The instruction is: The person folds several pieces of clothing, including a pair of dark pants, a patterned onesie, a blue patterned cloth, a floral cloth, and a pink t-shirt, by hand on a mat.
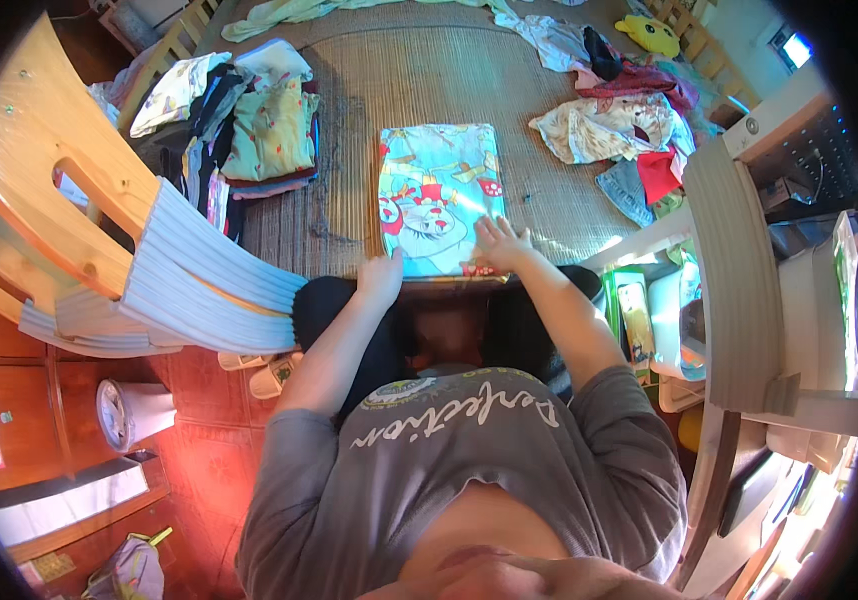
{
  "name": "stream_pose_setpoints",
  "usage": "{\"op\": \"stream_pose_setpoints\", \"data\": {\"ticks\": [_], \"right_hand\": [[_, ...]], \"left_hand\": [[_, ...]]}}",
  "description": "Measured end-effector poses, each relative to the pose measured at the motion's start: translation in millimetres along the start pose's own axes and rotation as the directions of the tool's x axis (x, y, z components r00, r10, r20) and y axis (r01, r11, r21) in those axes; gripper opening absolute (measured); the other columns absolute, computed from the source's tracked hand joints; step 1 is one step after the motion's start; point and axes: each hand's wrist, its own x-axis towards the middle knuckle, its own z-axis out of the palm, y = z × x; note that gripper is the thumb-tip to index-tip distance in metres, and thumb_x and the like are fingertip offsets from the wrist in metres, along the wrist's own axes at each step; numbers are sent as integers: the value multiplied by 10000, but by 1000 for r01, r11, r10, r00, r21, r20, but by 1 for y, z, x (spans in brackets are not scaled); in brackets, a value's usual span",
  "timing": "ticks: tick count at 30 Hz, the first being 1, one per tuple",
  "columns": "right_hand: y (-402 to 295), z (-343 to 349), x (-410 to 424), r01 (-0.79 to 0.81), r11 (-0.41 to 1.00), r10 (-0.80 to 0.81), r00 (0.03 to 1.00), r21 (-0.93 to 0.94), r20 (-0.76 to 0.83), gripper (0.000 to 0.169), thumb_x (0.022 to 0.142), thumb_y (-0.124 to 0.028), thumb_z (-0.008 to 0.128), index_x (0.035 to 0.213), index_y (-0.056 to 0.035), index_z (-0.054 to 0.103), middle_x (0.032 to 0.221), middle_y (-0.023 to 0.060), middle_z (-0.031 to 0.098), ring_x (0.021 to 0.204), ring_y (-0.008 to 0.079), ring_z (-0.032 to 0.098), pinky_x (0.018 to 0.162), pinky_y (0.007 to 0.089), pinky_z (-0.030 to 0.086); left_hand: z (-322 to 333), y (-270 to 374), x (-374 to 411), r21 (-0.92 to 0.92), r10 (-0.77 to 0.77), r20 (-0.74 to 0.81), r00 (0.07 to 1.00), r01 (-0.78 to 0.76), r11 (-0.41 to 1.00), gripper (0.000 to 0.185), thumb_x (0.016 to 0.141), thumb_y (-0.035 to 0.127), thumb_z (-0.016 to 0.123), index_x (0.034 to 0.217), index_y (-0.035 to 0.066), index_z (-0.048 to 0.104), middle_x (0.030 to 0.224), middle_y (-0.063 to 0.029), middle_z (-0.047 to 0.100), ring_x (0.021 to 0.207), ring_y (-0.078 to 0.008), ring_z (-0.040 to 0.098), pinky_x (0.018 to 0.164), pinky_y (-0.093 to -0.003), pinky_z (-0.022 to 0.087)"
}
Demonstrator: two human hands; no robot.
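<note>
A folded light-blue cloth with cartoon figures and red mushroom prints (436,195) lies as a neat rectangle at the bed's near edge, in front of my knees. My right hand (502,244) rests flat on its near right part, fingers spread. At the near left corner of the cloth is my left hand (380,279), its thumb along the edge. The left fingers are mostly hidden, so their grip is unclear. Beneath the cloth, a woven mat (350,112) covers the bed.
Stacked folded clothes (271,127) sit on the bed's left side. Loose clothes (616,127) and a yellow plush toy (648,36) lie to the right. A wooden bunk ladder (61,157) stands close at left, a shelf unit (736,285) at right. A white bin (136,414) stands on the floor.
</note>
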Motion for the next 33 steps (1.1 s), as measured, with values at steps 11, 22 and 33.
{"op": "stream_pose_setpoints", "data": {"ticks": [11, 22, 33], "right_hand": [[0, 0, -48, -43, 995, 50, 995, -86, 81, 927, 682, -380, 633, 1312, -8, 64, 1389, 140, 50, 1278, 292, 102, 959, 576, 164], [-15, 40, -45, -68, 995, 92, 912, 74, -400, 142, 754, -125, 469, 833, -24, 531, 825, 140, 542, 766, 295, 551, 611, 371, 469], [-45, 24, -40, -107, 994, 91, 719, 20, -689, 206, 682, -106, 534, 874, -58, 476, 913, 120, 428, 884, 283, 465, 594, 359, 477]], "left_hand": [[-15, 12, -17, 452, 85, -308, 948, 67, 889, 208, 770, 168, 454, 835, 100, 639, 870, -93, 583, 910, -212, 506, 759, -410, 344], [-8, 9, -8, 303, 58, -18, 998, -49, 952, 167, 751, 142, 476, 715, 160, 638, 697, -14, 615, 680, -167, 588, 733, -384, 338], [-12, 7, -11, 280, 80, -159, 984, -32, 960, 144, 693, 126, 507, 633, 149, 636, 617, -37, 608, 603, -172, 596, 584, -318, 384]]}}
